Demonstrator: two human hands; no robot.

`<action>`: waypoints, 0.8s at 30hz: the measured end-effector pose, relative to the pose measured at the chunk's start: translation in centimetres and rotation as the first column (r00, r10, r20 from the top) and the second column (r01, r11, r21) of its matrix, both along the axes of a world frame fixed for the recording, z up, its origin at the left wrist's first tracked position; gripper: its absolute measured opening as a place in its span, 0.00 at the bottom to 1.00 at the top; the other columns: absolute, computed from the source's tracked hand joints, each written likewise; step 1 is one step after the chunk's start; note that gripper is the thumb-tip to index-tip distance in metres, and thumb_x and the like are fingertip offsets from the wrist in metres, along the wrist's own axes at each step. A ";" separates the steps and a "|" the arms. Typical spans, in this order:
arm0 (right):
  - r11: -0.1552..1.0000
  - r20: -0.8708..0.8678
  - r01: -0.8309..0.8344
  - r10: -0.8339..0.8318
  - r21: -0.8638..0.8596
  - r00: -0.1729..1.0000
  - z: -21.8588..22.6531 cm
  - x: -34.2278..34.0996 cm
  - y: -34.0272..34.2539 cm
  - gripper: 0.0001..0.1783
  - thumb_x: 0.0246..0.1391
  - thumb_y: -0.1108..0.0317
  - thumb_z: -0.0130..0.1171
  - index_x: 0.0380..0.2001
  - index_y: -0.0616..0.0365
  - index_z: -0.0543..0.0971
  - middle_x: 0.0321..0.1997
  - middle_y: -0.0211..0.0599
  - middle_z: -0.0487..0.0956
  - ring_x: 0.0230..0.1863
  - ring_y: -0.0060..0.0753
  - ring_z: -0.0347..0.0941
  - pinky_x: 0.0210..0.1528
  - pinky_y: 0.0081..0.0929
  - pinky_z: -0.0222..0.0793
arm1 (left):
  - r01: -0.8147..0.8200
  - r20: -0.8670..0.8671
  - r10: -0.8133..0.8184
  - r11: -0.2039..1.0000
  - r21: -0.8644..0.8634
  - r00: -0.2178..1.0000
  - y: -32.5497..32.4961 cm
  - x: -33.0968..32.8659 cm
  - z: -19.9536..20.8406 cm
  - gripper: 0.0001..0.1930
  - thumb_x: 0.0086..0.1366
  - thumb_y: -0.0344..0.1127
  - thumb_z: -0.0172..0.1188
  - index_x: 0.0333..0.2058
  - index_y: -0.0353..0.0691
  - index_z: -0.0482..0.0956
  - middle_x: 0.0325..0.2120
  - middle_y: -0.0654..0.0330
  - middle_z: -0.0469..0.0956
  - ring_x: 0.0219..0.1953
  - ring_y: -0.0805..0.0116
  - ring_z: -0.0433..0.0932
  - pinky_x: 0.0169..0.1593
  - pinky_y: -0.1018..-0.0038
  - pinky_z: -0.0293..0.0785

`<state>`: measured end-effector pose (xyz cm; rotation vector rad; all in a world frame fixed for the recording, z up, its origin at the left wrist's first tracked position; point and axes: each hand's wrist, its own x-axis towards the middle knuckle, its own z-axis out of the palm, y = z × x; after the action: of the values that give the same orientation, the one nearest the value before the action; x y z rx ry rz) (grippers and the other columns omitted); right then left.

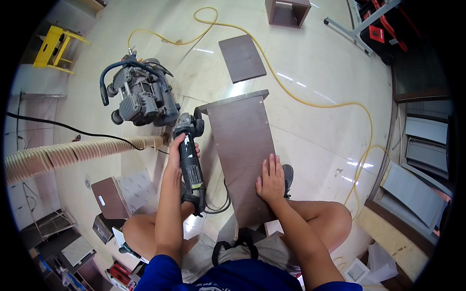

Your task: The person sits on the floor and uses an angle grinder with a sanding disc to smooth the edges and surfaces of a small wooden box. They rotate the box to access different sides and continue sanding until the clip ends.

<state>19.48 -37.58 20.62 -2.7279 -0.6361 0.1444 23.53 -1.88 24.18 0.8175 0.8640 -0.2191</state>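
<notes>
In my left hand (177, 151) is a black angle grinder (190, 162), its head pointing away from me, beside the far left corner of a brown wooden box (242, 145). My fingers wrap round its body. Whether its head touches the box's end panel (233, 101) I cannot tell. My right hand (271, 180) lies flat on the box's top near its right edge, fingers stretched out. The box stands between my knees, its wider end panel at the far end. Several small screw heads show near its edges.
A grey air compressor (141, 92) stands at far left, with a yellow hose (310, 103) looping over the floor. A ribbed beige duct (73, 154) crosses at left. A brown board (242, 58) and an open box (288, 13) lie ahead. Panels (412, 189) lean at right.
</notes>
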 end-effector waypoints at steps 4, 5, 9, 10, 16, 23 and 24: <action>1.000 0.007 -0.018 0.018 -0.003 1.000 0.0 0.1 0.0 0.38 0.51 0.61 0.55 0.63 0.71 0.66 0.76 0.62 0.53 0.76 0.66 0.47 0.72 0.55 0.50 | -0.040 -0.024 0.039 0.999 -0.024 0.999 0.2 0.7 -0.7 0.25 0.64 0.56 0.59 0.36 0.35 0.73 0.25 0.52 0.79 0.24 0.61 0.81 0.29 0.67 0.83; 1.000 0.016 -0.021 0.021 -0.002 1.000 -0.1 0.2 0.1 0.37 0.51 0.61 0.55 0.63 0.71 0.66 0.76 0.62 0.53 0.76 0.66 0.47 0.72 0.55 0.51 | -0.045 -0.030 0.044 0.999 -0.029 0.999 0.4 0.8 -0.9 0.25 0.64 0.56 0.59 0.36 0.35 0.74 0.25 0.52 0.79 0.24 0.61 0.81 0.29 0.68 0.83; 1.000 0.009 -0.015 0.015 -0.013 1.000 0.1 0.2 0.3 0.37 0.51 0.62 0.55 0.63 0.71 0.66 0.75 0.62 0.53 0.76 0.66 0.48 0.72 0.55 0.52 | -0.023 -0.048 0.022 1.000 -0.006 0.999 0.8 0.1 -1.4 0.25 0.64 0.57 0.59 0.36 0.36 0.74 0.26 0.52 0.81 0.23 0.62 0.82 0.29 0.68 0.83; 1.000 0.010 -0.013 0.013 -0.015 1.000 0.0 0.2 0.3 0.37 0.51 0.62 0.55 0.64 0.71 0.66 0.75 0.61 0.54 0.76 0.66 0.48 0.72 0.55 0.52 | -0.020 -0.044 0.020 1.000 -0.009 0.999 0.6 -0.1 -1.0 0.25 0.64 0.57 0.60 0.36 0.36 0.74 0.26 0.52 0.81 0.23 0.62 0.82 0.29 0.68 0.83; 0.999 0.013 -0.001 0.001 -0.045 1.000 0.5 0.1 0.7 0.38 0.51 0.60 0.57 0.64 0.69 0.67 0.75 0.59 0.55 0.75 0.65 0.49 0.71 0.53 0.53 | -0.040 -0.014 0.040 0.999 -0.030 0.999 0.5 0.1 -1.5 0.24 0.64 0.57 0.60 0.37 0.36 0.75 0.26 0.52 0.81 0.24 0.62 0.82 0.30 0.69 0.84; 0.999 0.049 -0.003 0.005 -0.039 0.999 0.0 0.0 0.9 0.37 0.50 0.62 0.56 0.63 0.71 0.68 0.74 0.62 0.56 0.75 0.68 0.50 0.71 0.55 0.54 | -0.047 -0.017 0.045 0.992 -0.119 0.999 0.4 -0.6 -2.2 0.25 0.64 0.56 0.59 0.38 0.34 0.75 0.26 0.51 0.81 0.24 0.62 0.82 0.30 0.68 0.83; 0.999 0.054 -0.009 0.011 -0.034 0.998 -0.2 0.0 0.8 0.37 0.50 0.62 0.56 0.63 0.71 0.68 0.74 0.62 0.56 0.75 0.69 0.50 0.71 0.55 0.54 | -0.062 -0.010 0.061 0.991 -0.120 0.998 0.0 -0.7 -2.1 0.25 0.64 0.55 0.59 0.39 0.32 0.74 0.25 0.51 0.81 0.24 0.62 0.82 0.29 0.68 0.83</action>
<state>19.45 -36.81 20.46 -2.7694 -0.6676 0.0847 22.79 -1.88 22.06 0.6772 0.8718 -0.2169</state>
